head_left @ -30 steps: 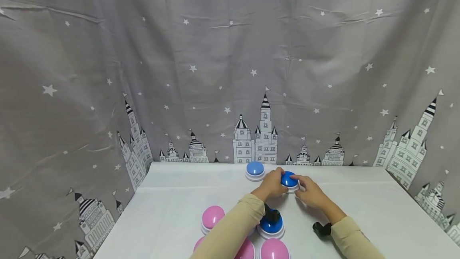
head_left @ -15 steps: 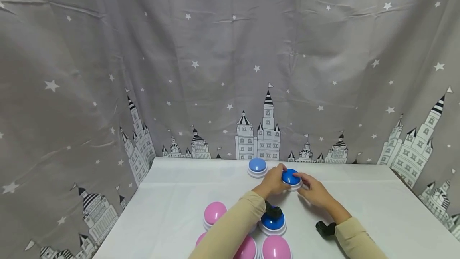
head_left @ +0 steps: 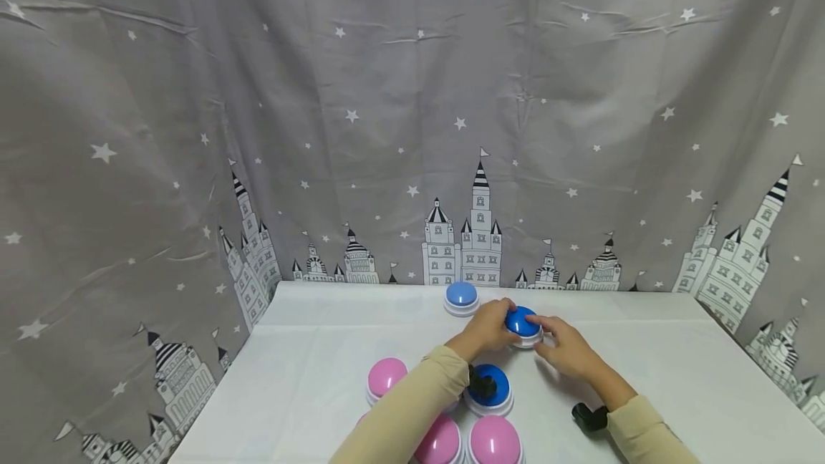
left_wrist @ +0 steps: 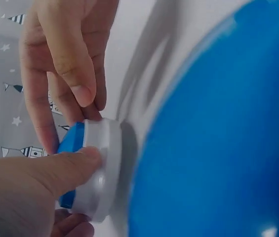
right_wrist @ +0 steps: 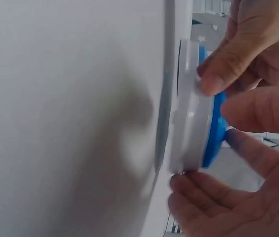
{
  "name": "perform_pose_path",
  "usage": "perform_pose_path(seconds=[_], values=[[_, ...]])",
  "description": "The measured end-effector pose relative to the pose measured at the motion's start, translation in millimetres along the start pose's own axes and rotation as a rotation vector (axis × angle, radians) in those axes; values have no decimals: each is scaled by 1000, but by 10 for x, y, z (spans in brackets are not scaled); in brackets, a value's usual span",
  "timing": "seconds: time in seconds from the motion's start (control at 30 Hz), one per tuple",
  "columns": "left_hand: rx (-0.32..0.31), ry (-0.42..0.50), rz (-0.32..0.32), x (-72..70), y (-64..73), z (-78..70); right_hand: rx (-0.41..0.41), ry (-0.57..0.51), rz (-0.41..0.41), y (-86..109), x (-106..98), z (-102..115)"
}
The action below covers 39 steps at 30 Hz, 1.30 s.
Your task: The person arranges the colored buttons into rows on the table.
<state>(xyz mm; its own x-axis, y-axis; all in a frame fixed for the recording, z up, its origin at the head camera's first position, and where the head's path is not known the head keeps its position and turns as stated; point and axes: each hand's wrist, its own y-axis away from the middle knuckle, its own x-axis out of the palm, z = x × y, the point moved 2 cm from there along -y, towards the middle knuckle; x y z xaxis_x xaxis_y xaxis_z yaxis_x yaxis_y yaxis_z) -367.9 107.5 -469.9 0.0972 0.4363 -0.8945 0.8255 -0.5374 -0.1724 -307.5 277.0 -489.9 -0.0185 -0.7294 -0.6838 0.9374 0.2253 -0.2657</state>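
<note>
A blue push button (head_left: 520, 321) with a white round base is between both hands near the back of the table. My left hand (head_left: 488, 326) grips its left side; in the left wrist view the thumb (left_wrist: 82, 165) presses the white base. My right hand (head_left: 568, 351) holds the opposite side, one finger over the blue dome and other fingertips (right_wrist: 179, 183) at the base's edge in the right wrist view. Under my left wrist sits another blue push button (head_left: 498, 387), partly hidden by the black wrist camera. Its dome fills the right of the left wrist view.
A lighter blue push button (head_left: 461, 295) stands at the table's back edge, left of my hands. Several pink push buttons (head_left: 495, 441) stand at the front, some hidden by my left sleeve (head_left: 406, 407). Behind the white table (head_left: 296, 356) hangs a grey castle-print curtain (head_left: 361, 77).
The view has shifted slightly as the head moved. Both hands stay on the same blue push button, with little visible movement relative to the table.
</note>
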Motion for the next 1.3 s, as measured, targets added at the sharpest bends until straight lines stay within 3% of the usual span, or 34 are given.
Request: perform_pose_path(seconds=[0.17,0.53,0.73,0.93,1.1,1.3], values=[[44,-30,30,-1,85,-35,16,14,-2,61,29,36],[66,-30,4,-14,283,-127,-23,-49,-32,333,-74,160],[56,-52,34,-64,480,-248,-62,-106,-8,581,-161,239],[112,-76,44,-128,698,-388,-120,-102,-19,838,-207,308],[148,-73,58,-102,878,-440,-138,-133,41,986,-242,356],[251,-135,24,-52,1074,-460,-139,-174,146,1080,-285,406]])
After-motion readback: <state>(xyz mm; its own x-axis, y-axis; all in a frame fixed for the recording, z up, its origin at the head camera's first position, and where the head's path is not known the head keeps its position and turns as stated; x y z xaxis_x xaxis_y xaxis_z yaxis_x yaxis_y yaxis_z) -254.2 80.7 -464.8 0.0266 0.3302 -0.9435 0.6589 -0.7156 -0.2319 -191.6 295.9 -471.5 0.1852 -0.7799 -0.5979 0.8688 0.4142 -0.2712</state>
